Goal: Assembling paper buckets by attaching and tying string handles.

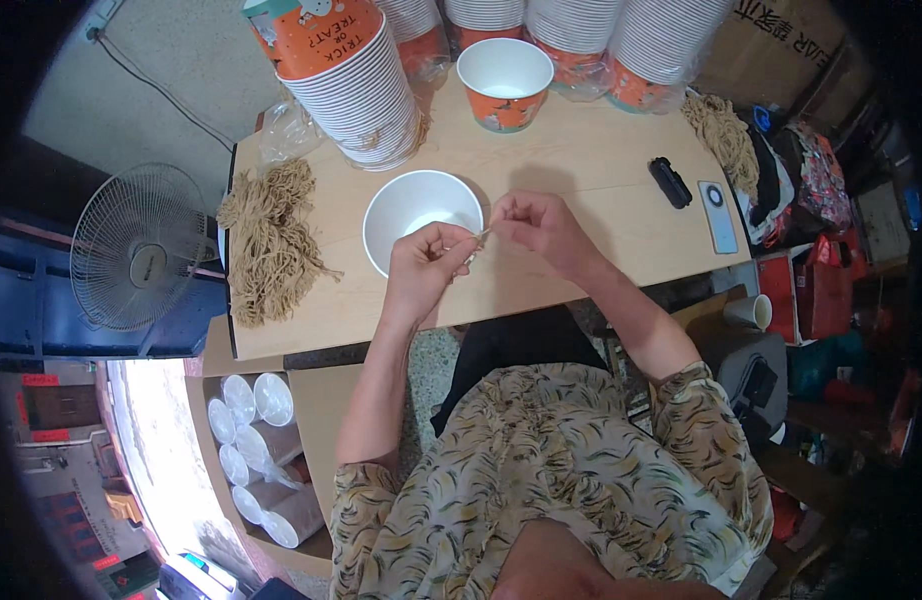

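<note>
A short piece of string (482,234) lay between the fingertips of your two hands, over the right rim of the white bowl (416,200). Your left hand (436,262) held it in a narrow pinch, its fingers overlapping the near rim; your right hand (537,228) was nearly closed too, thumb and finger together at the string's other end, beyond the bowl.

The string's visible length ran on a slant, from your left fingertips up and toward the right; its ends were hidden by your fingers. It looked thin and pale tan, too small to tell its weave. The bowl stood on the surface (581,262), round mouth facing up, smooth and white inside. To its left, a heap of tan cord (276,240) sprawled along the surface's edge.
</note>
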`<action>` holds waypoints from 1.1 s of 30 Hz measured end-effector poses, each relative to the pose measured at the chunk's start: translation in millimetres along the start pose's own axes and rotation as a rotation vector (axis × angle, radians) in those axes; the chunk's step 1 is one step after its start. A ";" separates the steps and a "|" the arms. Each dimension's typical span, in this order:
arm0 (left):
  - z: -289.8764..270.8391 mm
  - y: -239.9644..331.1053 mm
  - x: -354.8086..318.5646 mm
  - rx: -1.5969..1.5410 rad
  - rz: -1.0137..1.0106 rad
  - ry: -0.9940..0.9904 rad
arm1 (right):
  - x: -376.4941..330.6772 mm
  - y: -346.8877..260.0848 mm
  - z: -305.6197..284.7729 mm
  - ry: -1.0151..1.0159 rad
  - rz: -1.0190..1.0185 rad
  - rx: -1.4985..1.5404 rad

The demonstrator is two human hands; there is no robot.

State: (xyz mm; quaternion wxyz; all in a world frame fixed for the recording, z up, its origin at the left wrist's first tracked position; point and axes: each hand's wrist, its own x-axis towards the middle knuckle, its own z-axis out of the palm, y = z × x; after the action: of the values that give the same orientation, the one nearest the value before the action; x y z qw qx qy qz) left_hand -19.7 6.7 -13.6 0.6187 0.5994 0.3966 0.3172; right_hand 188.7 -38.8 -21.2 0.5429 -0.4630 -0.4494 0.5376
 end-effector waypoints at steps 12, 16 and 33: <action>4.5 -3.7 4.2 -0.070 -0.088 -0.010 | -18.7 12.1 12.5 0.074 -0.315 -0.669; 4.5 -6.8 4.2 -0.155 -0.097 -0.034 | -19.1 10.9 12.3 0.039 -0.175 -0.548; 8.9 -3.4 0.4 -0.110 -0.065 -0.069 | -10.6 22.5 4.4 0.019 0.212 0.003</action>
State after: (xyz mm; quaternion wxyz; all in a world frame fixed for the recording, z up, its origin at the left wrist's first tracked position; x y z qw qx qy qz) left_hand -12.1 2.4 -17.3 0.6741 0.5618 0.3764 0.2973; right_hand 180.4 -49.4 -42.5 0.4879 -0.5122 -0.3918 0.5883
